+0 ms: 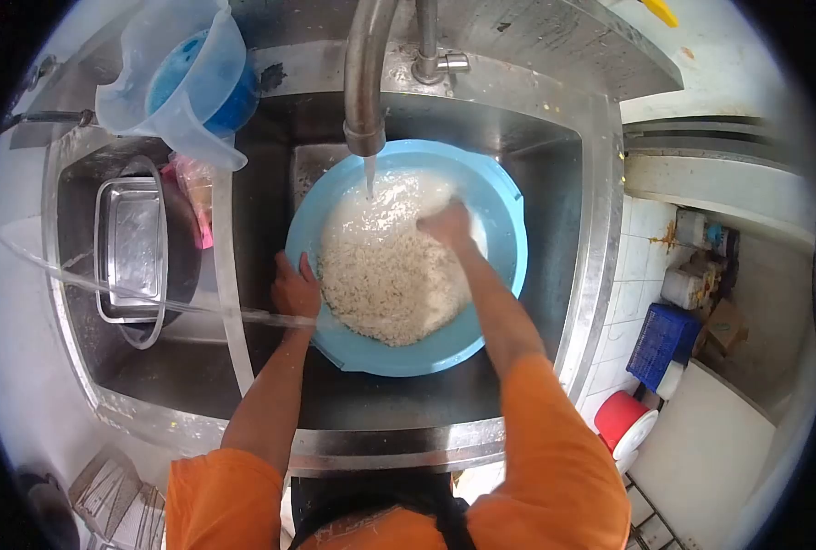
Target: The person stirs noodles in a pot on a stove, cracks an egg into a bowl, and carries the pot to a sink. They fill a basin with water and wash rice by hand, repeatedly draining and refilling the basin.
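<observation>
A light blue plastic basin (406, 364) sits in the metal sink with white rice (390, 284) in cloudy water. My left hand (296, 291) grips the basin's left rim, thumb and fingers at the edge. A clear hose (211, 312) comes in from the left and crosses by my left wrist. My right hand (446, 225) dips into the cloudy water at the right side of the rice, its fingers partly hidden. Above the basin, the metal faucet (364, 110) pours a thin stream of water into it.
The left sink compartment holds a rectangular metal pan (133, 247) and a pink bag (197, 197). On the back left corner stands a clear pitcher (183, 82) with blue liquid. At right, below the counter, are a blue crate (662, 346) and a red bucket (621, 422).
</observation>
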Tool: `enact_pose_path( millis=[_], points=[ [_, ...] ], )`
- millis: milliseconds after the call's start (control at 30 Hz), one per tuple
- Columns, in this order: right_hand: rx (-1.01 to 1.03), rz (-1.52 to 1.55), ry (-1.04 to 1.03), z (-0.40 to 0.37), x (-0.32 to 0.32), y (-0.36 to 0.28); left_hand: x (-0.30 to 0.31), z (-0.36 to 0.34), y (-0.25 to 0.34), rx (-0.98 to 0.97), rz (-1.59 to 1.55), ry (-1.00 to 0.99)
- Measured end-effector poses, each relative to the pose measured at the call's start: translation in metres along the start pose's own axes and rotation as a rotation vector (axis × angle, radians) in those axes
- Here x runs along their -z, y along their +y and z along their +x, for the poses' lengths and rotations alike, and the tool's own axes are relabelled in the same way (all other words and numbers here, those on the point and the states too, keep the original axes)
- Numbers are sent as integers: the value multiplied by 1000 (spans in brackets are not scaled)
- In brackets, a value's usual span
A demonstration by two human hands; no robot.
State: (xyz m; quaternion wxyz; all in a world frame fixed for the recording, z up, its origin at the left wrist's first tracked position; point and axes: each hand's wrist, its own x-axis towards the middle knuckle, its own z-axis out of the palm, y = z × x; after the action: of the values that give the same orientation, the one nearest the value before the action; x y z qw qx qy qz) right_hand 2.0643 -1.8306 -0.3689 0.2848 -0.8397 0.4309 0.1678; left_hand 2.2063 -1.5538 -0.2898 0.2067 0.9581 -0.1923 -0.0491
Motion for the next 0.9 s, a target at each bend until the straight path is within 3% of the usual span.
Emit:
enact_pose_path(
  millis=[33, 67, 100, 200, 367, 400, 433, 467, 500, 533, 600, 667, 767, 900],
  points=[
    [-149, 63, -97, 10, -1, -20, 0, 0, 0, 9, 25, -15],
    [-148, 73, -96, 17, -13, -31, 1, 1, 0, 15, 53, -34],
    [67, 6, -175, 24, -35, -36, 1, 3, -1, 9, 61, -34],
    [301, 30, -291, 7, -80, -66, 0, 2, 2, 20, 48, 1],
    [645, -173, -516, -45, -15, -71, 4, 0, 4, 68, 86, -65],
    [668, -226, -446, -45, 4, -63, 3, -1, 3, 75, 81, -82],
    [685, -255, -166, -35, 18, -50, 2, -1, 2, 71, 48, -72],
    [884, -422, 31, -12, 30, -28, 2, 2, 2, 62, 13, -49],
    [668, -685, 16, -26, 87, -47, 2, 2, 1, 62, 7, -46],
    [746, -1121, 10, -25, 96, -23, 3, 0, -1, 45, 3, -48],
    [794, -1574, 18, -29, 88, 34, 5, 3, 3, 20, -14, -36],
    [457, -1265, 42, -81, 40, 81, 10, 2, 5, 68, 42, -107],
    [154, -819, -508, -159, 40, 7, 4, 0, 0, 104, -39, -99],
    [14, -574, -481, -117, -73, 36, -3, -2, -8, 29, -2, -38]
  ],
)
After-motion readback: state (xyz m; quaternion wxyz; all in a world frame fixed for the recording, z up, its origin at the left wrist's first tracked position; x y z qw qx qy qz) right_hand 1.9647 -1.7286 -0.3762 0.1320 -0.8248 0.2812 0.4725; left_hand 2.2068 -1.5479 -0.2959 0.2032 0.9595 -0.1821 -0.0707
